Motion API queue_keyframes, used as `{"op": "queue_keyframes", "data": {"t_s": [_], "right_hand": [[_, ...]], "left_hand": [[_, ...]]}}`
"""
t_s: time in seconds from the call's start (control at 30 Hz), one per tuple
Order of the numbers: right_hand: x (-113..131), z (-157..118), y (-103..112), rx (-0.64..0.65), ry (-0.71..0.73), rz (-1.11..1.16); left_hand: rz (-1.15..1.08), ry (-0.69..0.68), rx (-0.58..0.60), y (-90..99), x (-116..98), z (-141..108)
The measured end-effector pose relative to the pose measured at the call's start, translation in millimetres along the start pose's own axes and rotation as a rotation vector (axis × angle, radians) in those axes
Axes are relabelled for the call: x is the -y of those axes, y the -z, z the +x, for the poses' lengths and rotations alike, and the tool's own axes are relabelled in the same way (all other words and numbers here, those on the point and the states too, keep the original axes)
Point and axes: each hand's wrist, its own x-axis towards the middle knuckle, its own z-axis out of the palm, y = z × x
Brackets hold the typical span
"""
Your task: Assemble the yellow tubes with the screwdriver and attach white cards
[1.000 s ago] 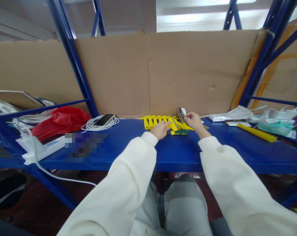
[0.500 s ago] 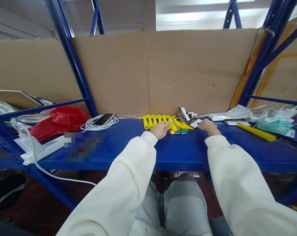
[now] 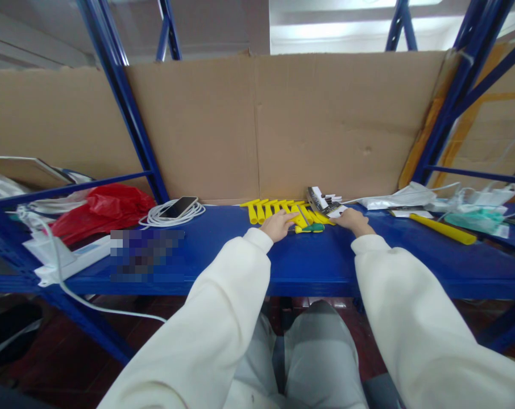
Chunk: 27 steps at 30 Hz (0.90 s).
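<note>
My left hand is at the front of a row of yellow plastic pieces, each with a tube-like end. Its thumb and index finger close on the near end of one wider yellow piece. A green-and-yellow screwdriver lies just right of those fingertips. Over the white end of a small black-and-white packet, my right hand has its fingers pressed together. What they pinch, if anything, is hidden. Another black-and-white box with white bits sits behind the packet.
A phone rests on a coiled white cable. Further left are a red plastic bag and a white power strip. To the right lie a long yellow piece and a white bag. Cardboard stands behind the blue shelf.
My right hand has moved slightly left, and its fingers now cover more of the packet's white end. My left hand stays in place.
</note>
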Motion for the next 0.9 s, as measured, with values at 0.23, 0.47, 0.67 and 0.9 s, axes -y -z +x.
{"op": "queue_keyframes", "data": {"t_s": [0.23,0.47,0.67,0.9], "right_hand": [[11.5,-7.5,4.6,0.039,-0.041,-0.121],[8.7,-7.1,16.8,-0.008,-0.132,0.007],[-4.0,-6.8,31.7,-0.156,-0.31,0.071],[-10.5,-13.3,36.0,-0.201,-0.47,0.013]], "left_hand": [[-0.004,-0.007,0.003,1.1,-1.4,-0.3],[0.005,-0.01,0.006,2.0,-0.9,-0.9],[0.005,0.004,0.02,4.4,-3.9,-2.9],[0.014,-0.009,-0.01,0.3,-0.2,-1.5]]}}
